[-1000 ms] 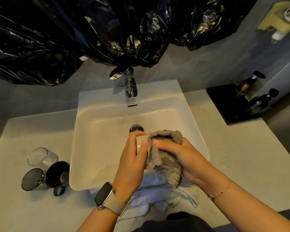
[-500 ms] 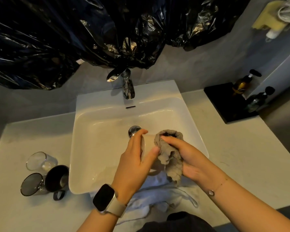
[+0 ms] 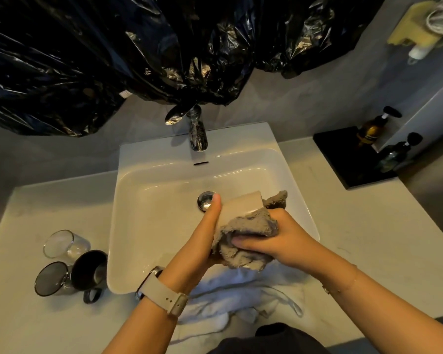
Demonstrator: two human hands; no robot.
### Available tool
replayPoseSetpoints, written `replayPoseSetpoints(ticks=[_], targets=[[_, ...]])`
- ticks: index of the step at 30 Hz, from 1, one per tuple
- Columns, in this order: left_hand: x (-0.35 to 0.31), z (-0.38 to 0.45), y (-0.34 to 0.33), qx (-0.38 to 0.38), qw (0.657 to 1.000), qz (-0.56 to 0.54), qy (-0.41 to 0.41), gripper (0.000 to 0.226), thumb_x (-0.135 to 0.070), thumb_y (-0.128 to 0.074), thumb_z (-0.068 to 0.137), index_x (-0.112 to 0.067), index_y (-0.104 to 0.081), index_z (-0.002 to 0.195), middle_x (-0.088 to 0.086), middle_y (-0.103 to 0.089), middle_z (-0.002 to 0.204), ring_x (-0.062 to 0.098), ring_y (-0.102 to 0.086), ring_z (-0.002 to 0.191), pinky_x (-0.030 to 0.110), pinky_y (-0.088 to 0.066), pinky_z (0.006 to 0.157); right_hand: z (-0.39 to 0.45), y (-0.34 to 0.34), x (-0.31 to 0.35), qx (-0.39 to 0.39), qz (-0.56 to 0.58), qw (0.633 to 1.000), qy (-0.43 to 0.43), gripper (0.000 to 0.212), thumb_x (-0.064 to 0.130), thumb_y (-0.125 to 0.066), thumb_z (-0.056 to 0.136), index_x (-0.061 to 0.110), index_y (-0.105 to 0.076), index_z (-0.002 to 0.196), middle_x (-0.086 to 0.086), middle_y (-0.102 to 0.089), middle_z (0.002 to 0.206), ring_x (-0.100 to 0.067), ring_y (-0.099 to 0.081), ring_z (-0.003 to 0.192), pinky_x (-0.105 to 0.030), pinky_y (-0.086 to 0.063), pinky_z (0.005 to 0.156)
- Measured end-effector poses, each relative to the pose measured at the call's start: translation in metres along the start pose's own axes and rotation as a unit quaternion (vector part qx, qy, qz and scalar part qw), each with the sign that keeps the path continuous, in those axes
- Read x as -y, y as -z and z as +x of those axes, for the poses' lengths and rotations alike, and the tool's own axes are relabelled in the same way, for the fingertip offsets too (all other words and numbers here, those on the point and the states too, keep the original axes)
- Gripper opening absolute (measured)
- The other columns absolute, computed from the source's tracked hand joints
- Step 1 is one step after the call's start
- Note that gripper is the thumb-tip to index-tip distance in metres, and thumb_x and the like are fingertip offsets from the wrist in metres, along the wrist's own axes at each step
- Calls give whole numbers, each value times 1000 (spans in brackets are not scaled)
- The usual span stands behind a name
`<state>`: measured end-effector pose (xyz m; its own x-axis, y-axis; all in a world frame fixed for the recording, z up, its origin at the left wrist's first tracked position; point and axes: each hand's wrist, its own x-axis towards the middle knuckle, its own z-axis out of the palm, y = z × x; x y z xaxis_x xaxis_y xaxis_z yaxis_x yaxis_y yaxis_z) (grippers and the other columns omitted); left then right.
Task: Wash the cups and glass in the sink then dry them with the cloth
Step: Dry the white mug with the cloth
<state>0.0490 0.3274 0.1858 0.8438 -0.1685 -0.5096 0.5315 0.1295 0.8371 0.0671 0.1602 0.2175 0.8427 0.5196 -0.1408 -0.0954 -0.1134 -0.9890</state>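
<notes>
1. Left grip: the left hand [image 3: 202,241] holds the beige cup [image 3: 241,208] from its left side, thumb laid straight up along the cup wall and the remaining fingers hidden beneath the cup and the cloth.
2. Right grip: the right hand [image 3: 274,238] is closed on the grey cloth [image 3: 243,238], pressing it against the lower body of the cup.
3. Change: half a second ago the cloth was stuffed over the cup mouth with the right fingers on top. The cloth now sits bunched around the outer wall, and the cup is tipped with its upper wall bare.
4. Meaning: by judgement, drying has passed from the inside of this cup to its outside; this cup is near completion.
5. Location: the cup is held in the air above the front part of the sink [image 3: 143,190], just in front of the drain [image 3: 205,200].
6. Remaining items: the clear glass [image 3: 64,244], the dark mug [image 3: 90,272] and a smoked glass [image 3: 50,278] lie together at the front-left of the table [image 3: 343,226], beside the sink's left edge.
7. A white towel [image 3: 235,292] lies over the front rim of the sink, under both wrists.
</notes>
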Motion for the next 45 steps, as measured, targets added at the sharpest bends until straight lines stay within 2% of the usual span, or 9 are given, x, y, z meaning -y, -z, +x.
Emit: replayPoseSetpoints(ticks=[4, 11, 16, 19, 23, 28, 34, 37, 45], targets=[[12, 13, 0, -73, 989, 69, -106, 83, -75, -47, 84, 2, -55, 116, 3, -73, 76, 17, -71, 71, 28, -55, 61, 7, -14, -9, -121, 111, 984, -66, 16, 14, -72, 84, 8, -74, 98, -13, -75, 94, -25, -72, 91, -36, -55, 83], [20, -11, -10, -186, 950, 149, -203, 39, -72, -40, 90, -39, -48, 109, -4, -70, 75, 12, -63, 62, 30, -47, 56, 12, -21, -3, -161, 218, 957, -104, 14, 20, -60, 92, 13, -71, 99, -5, -76, 92, -18, -71, 90, -28, -56, 78], [2, 2, -2, -73, 996, 35, -43, 60, -61, -45, 96, -6, -64, 109, 5, -74, 85, 26, -68, 76, 46, -55, 77, -3, -10, -9, -11, 110, 993, -37, 22, 16, -68, 84, 14, -70, 106, 2, -76, 97, -13, -70, 96, -20, -53, 81], [-3, -4, -5, -21, 1000, 4, 3, 53, -61, -39, 97, -21, -69, 115, 7, -77, 98, 21, -74, 89, 37, -59, 82, -5, 0, -10, 37, 82, 994, -54, 27, 11, -71, 83, 15, -69, 110, -1, -75, 104, -17, -70, 101, -21, -52, 84], [10, -1, -12, -146, 977, 71, -139, 42, -77, -44, 79, -39, -54, 94, 11, -65, 82, 34, -64, 79, 60, -53, 81, -2, -3, -9, -36, 121, 991, -40, 22, 11, -77, 76, 13, -75, 98, -6, -76, 92, -19, -72, 90, -24, -54, 76], [19, -12, -6, -151, 916, 258, -266, 34, -72, -36, 87, -50, -39, 114, -8, -64, 101, 14, -65, 84, 43, -56, 75, 8, -10, -12, -132, 245, 959, -54, 11, 25, -71, 71, 21, -78, 78, -5, -75, 84, -14, -71, 81, -21, -54, 67], [5, -5, 2, -38, 996, 15, -73, 82, -93, -41, 69, -22, -56, 107, 11, -61, 77, 23, -56, 70, 31, -46, 65, -3, -7, -14, -40, 3, 993, 108, 21, -4, -73, 78, 16, -72, 83, 17, -73, 83, 4, -68, 81, -12, -50, 71], [-3, -8, -3, -20, 999, -21, -24, 64, -72, -38, 89, -13, -57, 104, 16, -48, 65, 21, -43, 55, 24, -33, 48, -2, -9, -18, 5, 22, 996, 83, 15, -6, -72, 79, 7, -72, 85, 20, -70, 79, 4, -66, 75, -12, -49, 67], [22, -10, 11, -100, 893, 337, -282, 50, -70, -36, 90, -42, -32, 132, -9, -47, 128, 11, -61, 90, 36, -54, 77, 10, -6, -10, -88, 256, 951, -149, 10, 2, -64, 83, 9, -71, 83, -11, -72, 79, -18, -69, 75, -27, -57, 67]])
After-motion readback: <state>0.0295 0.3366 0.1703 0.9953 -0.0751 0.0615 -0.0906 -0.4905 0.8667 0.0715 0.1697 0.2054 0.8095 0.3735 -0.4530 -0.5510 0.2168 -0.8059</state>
